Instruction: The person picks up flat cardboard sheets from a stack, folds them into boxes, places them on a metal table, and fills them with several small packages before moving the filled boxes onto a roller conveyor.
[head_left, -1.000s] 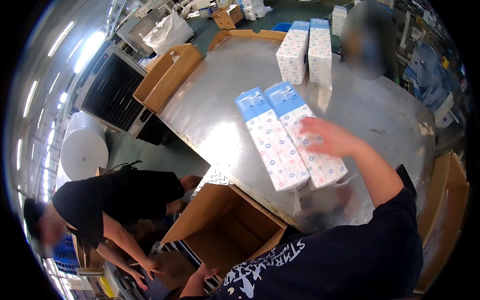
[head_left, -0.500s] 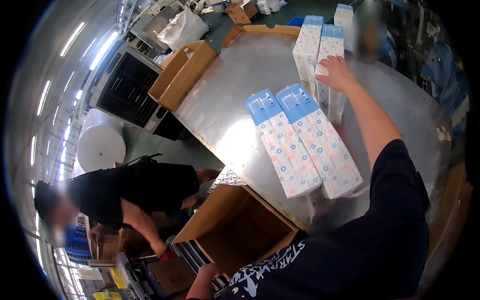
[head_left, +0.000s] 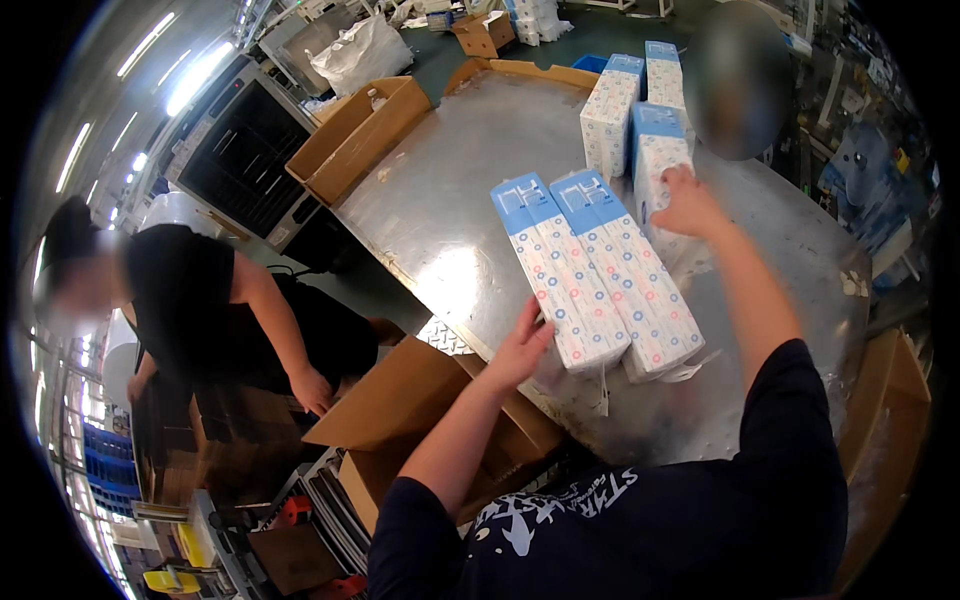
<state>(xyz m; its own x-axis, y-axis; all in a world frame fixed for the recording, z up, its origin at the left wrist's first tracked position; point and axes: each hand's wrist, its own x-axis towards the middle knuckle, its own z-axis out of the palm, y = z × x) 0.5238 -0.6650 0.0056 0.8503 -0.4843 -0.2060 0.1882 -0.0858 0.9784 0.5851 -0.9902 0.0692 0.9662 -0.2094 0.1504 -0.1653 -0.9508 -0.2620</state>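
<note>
"Your hands: what are they at?"

"My right hand (head_left: pixel 693 206) is clasping an upright film-wrapped pack (head_left: pixel 659 150). My left hand (head_left: pixel 522 346) is loose, fingers parted, at the edge of the left flat pack (head_left: pixel 556 272)."

"What has just changed?"

"Half a second ago my right hand was out at the standing packs, and my left was low by the open cardboard carton (head_left: pixel 385 400). Now the clasped pack is nearer me, out in front of the others, and my left has come up to the metal table (head_left: pixel 500 130)."

"Which leaves you with what?"

"Three packs close together, as I judge it: the one I'm clasping, the left flat one, and the right flat pack (head_left: pixel 632 275) beside it, both blue ends away from me. The left standing pack (head_left: pixel 608 125) and the rear standing pack (head_left: pixel 664 75) are just beyond."

"Is the left one gripping?"

"I'd say not, though I can't tell whether the fingertips press. The upright pack's base is hidden too."
</note>
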